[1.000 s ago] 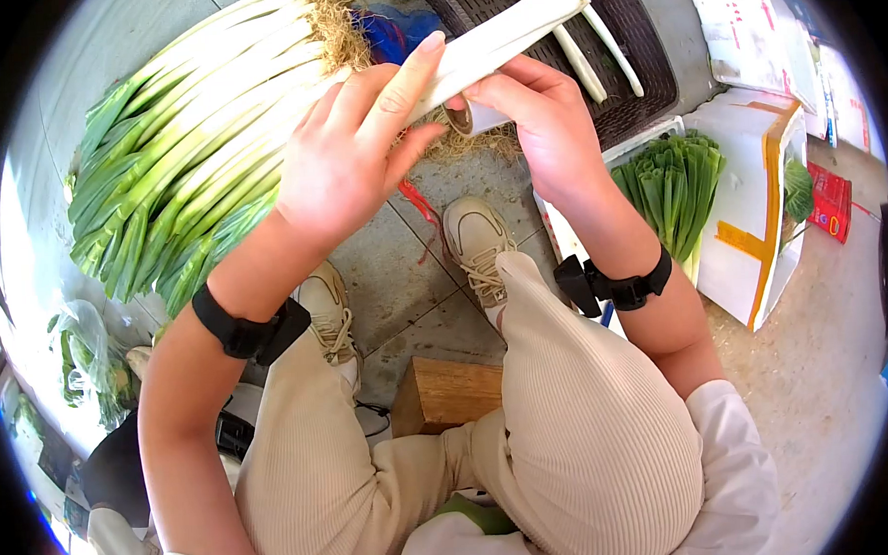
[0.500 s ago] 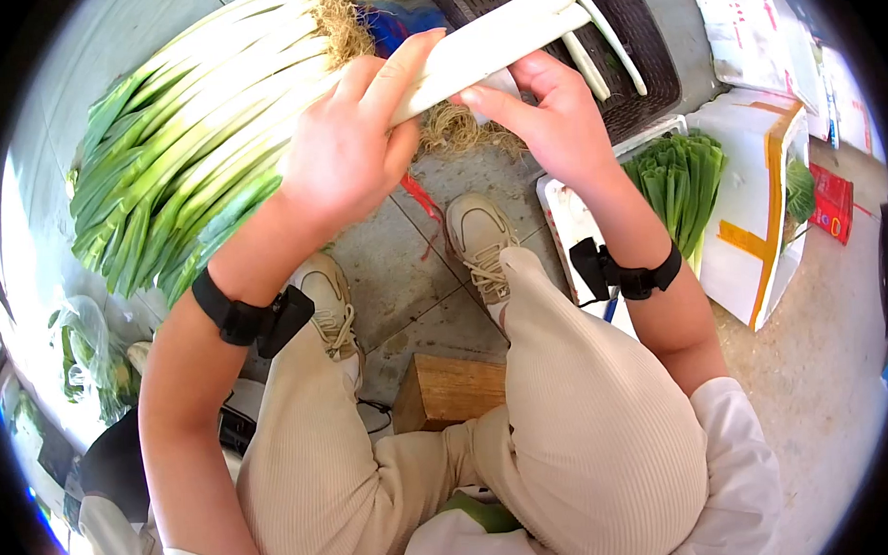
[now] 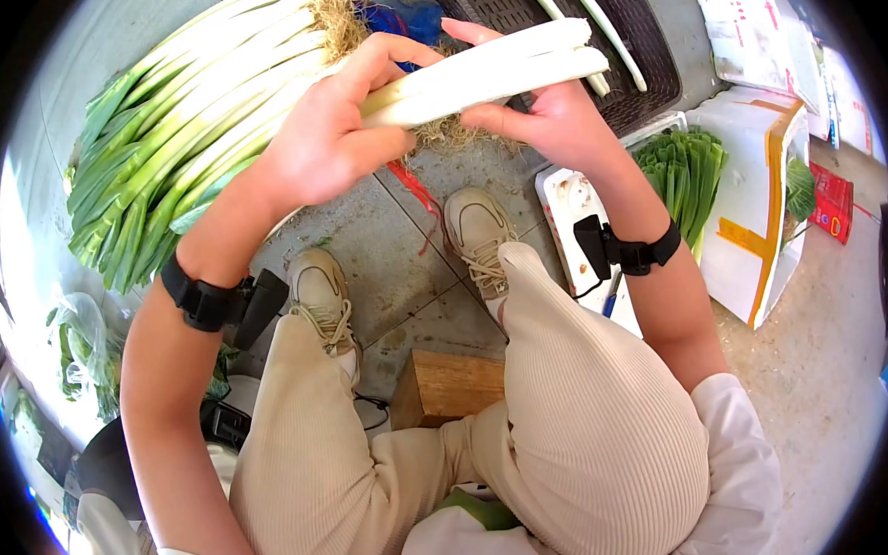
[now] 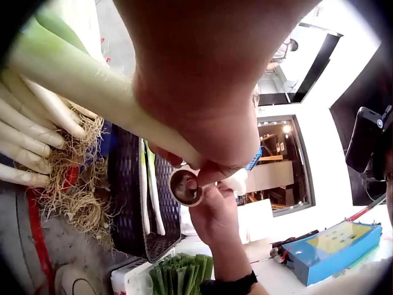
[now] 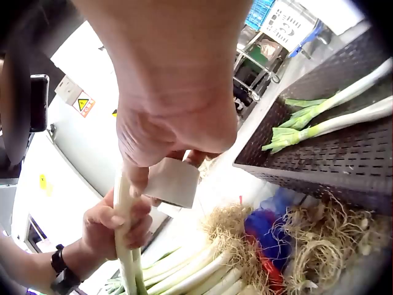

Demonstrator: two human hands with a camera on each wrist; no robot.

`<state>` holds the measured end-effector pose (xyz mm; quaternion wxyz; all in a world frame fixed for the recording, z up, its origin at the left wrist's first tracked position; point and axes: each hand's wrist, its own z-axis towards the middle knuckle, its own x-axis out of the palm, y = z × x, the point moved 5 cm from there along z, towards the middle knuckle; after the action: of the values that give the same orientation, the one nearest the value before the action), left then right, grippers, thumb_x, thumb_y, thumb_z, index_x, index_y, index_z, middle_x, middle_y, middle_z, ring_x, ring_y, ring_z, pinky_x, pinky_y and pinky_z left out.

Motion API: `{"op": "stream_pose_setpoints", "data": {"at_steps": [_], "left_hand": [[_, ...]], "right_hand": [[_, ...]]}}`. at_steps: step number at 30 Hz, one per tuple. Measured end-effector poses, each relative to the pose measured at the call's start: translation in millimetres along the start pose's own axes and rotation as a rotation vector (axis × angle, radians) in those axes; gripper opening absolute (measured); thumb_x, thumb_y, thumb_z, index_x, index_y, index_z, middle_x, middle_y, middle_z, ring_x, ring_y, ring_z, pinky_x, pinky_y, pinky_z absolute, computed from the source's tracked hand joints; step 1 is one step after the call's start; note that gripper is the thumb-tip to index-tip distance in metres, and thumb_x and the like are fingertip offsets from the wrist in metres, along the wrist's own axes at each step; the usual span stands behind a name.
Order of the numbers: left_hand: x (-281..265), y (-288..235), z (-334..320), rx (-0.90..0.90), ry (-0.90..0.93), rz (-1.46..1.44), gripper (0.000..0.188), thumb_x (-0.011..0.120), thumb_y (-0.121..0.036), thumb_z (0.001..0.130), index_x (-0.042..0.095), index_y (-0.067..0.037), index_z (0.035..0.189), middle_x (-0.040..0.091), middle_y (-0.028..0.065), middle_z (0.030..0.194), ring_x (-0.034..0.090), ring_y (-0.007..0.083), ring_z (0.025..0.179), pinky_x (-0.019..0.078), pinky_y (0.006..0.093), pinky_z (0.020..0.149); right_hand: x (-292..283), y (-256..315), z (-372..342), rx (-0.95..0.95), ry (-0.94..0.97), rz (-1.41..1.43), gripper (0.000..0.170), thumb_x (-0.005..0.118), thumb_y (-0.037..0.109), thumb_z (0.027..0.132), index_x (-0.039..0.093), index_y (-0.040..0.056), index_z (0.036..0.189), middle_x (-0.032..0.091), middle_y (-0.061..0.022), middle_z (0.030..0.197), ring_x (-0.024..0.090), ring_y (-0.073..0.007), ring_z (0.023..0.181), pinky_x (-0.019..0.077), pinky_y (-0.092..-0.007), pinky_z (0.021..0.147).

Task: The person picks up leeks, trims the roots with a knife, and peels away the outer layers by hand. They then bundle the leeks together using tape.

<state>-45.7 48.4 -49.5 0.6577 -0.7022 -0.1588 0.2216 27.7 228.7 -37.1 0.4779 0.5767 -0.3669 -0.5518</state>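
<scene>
Two trimmed leeks (image 3: 486, 71) lie side by side across both hands, their white ends pointing right in the head view. My left hand (image 3: 327, 135) grips them, fingers and thumb wrapped round the stalks. My right hand (image 3: 561, 122) is near the white ends, its thumb below them. In the right wrist view that hand holds a roll of white tape (image 5: 174, 182) close against the stalks. The roll's round opening faces the left wrist camera. The leeks and hand hide the roll in the head view.
A large heap of rooted leeks (image 3: 204, 129) lies on the floor at left. Ahead, a dark woven crate (image 3: 651, 35) holds two slim leeks. A foam box (image 3: 755, 227) with green leaves beside it stands right, and a wooden block (image 3: 448, 390) sits between the feet.
The stalks have turned so both white ends show, slightly lower and further right. My left hand has shifted left and down. The tape roll, visible earlier beneath the leeks, is now hidden from the head camera.
</scene>
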Motion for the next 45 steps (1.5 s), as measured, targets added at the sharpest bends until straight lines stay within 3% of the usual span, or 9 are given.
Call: {"op": "stream_pose_setpoints", "data": {"at_steps": [8,10,14,17,20,22,26,34,45], "left_hand": [[-8.3,-7.5,7.0,-0.132,0.115,-0.191,0.051,0.061,0.001,0.079,0.054,-0.008,0.128,0.064,0.004,0.093,0.054,0.0094,0.077,0.0443,0.0258,0.071],[-4.5,-9.3,6.3,-0.337,0.301,-0.273,0.056,0.061,-0.001,0.079,0.048,-0.007,0.133,0.061,0.012,0.121,0.056,0.0144,0.104,0.0444,0.0282,0.093],[-3.5,-6.2,4.3,-0.294,0.302,-0.332,0.053,0.061,-0.004,0.082,0.051,-0.007,0.133,0.062,0.0097,0.12,0.056,0.015,0.106,0.0441,0.0279,0.093],[-4.9,-6.3,2.0,-0.238,0.242,-0.04,0.052,0.062,-0.008,0.087,0.051,-0.008,0.138,0.063,0.0078,0.117,0.056,0.0151,0.109,0.0433,0.0298,0.097],[3.5,-4.4,-2.5,0.066,0.036,0.404,0.051,0.064,-0.015,0.093,0.05,-0.01,0.142,0.065,0.009,0.115,0.061,0.0202,0.107,0.0472,0.0334,0.095],[5.7,-13.7,-12.9,0.216,-0.331,0.744,0.061,0.07,-0.019,0.09,0.047,-0.021,0.147,0.063,0.0096,0.1,0.064,0.0276,0.088,0.0525,0.038,0.08],[11.4,-9.9,-15.7,0.397,-0.407,0.958,0.068,0.074,-0.019,0.084,0.047,-0.024,0.146,0.062,0.0079,0.097,0.065,0.0263,0.086,0.0545,0.0386,0.074],[6.3,3.2,-8.1,0.245,-0.273,1.049,0.077,0.073,-0.004,0.077,0.046,-0.024,0.147,0.064,0.0074,0.089,0.067,0.0252,0.068,0.0565,0.0356,0.058],[-11.8,-7.8,0.3,-0.026,-0.189,0.71,0.072,0.064,-0.007,0.079,0.048,-0.027,0.146,0.071,0.0113,0.112,0.072,0.0256,0.083,0.0587,0.0369,0.073]], "right_hand": [[-2.2,-0.5,2.3,-0.042,-0.109,-0.052,0.054,0.079,0.009,0.083,0.06,0.0036,0.133,0.068,-0.0058,0.123,0.065,-0.0124,0.102,0.0527,-0.0292,0.092],[-1.9,-6.9,1.4,-0.006,-0.109,0.156,0.048,0.079,0.008,0.083,0.064,0.003,0.128,0.07,-0.005,0.116,0.066,-0.0109,0.097,0.0547,-0.0272,0.083],[-1.0,-10.4,-1.2,0.013,-0.108,0.198,0.04,0.079,0.007,0.083,0.067,0.0031,0.122,0.072,-0.0043,0.105,0.066,-0.0099,0.088,0.0545,-0.0251,0.074],[0.0,-19.3,-3.1,0.125,-0.133,0.318,0.032,0.077,0.006,0.085,0.069,0.0021,0.116,0.072,-0.0053,0.098,0.066,-0.009,0.081,0.053,-0.0242,0.069],[2.9,-20.1,-0.9,0.105,-0.119,0.279,0.033,0.072,0.007,0.089,0.063,-0.0003,0.12,0.07,-0.007,0.1,0.067,-0.0126,0.084,0.0518,-0.0248,0.071],[5.9,-19.9,-3.6,0.208,-0.264,0.391,0.034,0.07,0.011,0.091,0.061,-0.0005,0.122,0.07,-0.0081,0.101,0.069,-0.0149,0.084,0.053,-0.0267,0.073],[11.3,-12.5,-0.9,0.231,-0.227,0.416,0.036,0.069,0.01,0.092,0.058,-0.0001,0.125,0.07,-0.0091,0.103,0.07,-0.0167,0.086,0.0545,-0.0284,0.075],[14.4,-10.3,-0.6,0.258,-0.147,0.457,0.043,0.065,0.012,0.096,0.047,0.0011,0.134,0.069,-0.0114,0.108,0.072,-0.0201,0.088,0.0553,-0.0303,0.075],[1.6,-18.3,-1.5,0.224,-0.033,0.27,0.045,0.064,0.007,0.095,0.045,-0.0005,0.135,0.07,-0.0148,0.113,0.068,-0.0186,0.105,0.0523,-0.0306,0.09]]}}
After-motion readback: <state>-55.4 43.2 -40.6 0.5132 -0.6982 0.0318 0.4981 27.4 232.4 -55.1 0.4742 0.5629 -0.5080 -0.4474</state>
